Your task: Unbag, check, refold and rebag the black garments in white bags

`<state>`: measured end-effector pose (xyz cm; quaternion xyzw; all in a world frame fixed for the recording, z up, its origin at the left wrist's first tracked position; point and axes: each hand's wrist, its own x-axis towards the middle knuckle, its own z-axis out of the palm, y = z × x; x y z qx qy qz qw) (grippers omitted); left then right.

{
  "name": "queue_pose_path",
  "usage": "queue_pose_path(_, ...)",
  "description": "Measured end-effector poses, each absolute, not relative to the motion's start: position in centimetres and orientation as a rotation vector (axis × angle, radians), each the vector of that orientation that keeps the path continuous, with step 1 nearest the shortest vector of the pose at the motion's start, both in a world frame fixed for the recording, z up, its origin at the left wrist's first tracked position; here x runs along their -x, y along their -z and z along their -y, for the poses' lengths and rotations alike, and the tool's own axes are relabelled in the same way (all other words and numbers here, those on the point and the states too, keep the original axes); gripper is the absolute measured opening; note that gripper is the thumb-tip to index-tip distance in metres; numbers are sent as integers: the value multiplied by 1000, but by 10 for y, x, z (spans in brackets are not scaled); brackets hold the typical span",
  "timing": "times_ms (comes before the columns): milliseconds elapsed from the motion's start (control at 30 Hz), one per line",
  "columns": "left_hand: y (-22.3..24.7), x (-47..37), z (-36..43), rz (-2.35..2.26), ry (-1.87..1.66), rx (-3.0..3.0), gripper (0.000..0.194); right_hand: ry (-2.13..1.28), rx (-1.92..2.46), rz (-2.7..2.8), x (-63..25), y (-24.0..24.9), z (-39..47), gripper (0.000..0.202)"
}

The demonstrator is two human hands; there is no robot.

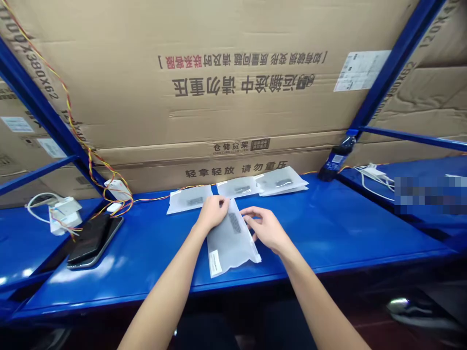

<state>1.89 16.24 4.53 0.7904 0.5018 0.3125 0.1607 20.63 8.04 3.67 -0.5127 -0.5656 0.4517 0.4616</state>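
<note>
A frosted plastic zip bag [228, 243] lies slanted on the blue shelf in front of me, with a white label at its near left corner and a block of dark print higher up. My left hand [213, 213] is closed on the bag's far left edge, thumb on top. Curled at the opposite edge, my right hand [268, 227] has thumb and forefinger close together on the bag's side; its other fingers are partly hidden. Behind lie more frosted bags: one bag [182, 200] at the left, another bag [233, 187] in the middle, and a small stack of bags [282, 182] to the right.
A dark-filled bottle [333, 160] stands by the right post. At left are a black phone-like device [89, 238], white adapters [65, 214] and red-yellow wires [89, 160]. Large cardboard [237, 116] backs the blue shelf [328, 228]. A white cable [375, 172] lies at right.
</note>
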Motion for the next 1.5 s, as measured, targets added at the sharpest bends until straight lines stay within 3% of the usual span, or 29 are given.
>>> queue_pose_path(433, -50, -25, -154, -1379, -920, -2268, 41, -844, 1417, 1634, -210, -27, -80, 33)
queue_pose_path(567, -50, -26, -152, -1401, -936, -2269, 41, -1057, 1296, 1641, -206, -33, -96, 45)
queue_pose_path(800, -51, -20, -155, -1460, -921, -2262, 40, -1293, 1114, 1486, -205, -35, -98, 34)
queue_pose_path(967, -48, -23, -153, -1427, -846, -2272, 41, -1447, 1247, 1449, -201, -31, -93, 35)
queue_pose_path(1067, -49, -26, -151, -1420, -806, -2285, 40, -1477, 1296, 1469, -194, -31, -93, 24)
queue_pose_path(1200, -53, -26, -149, -1458, -762, -2314, 40, -1473, 1271, 1453, -185, -35, -93, 36)
queue_pose_path(1500, -73, 12, -133, -1603, -597, -2411, 37, -1376, 1339, 1141, -209, -35, -62, 36)
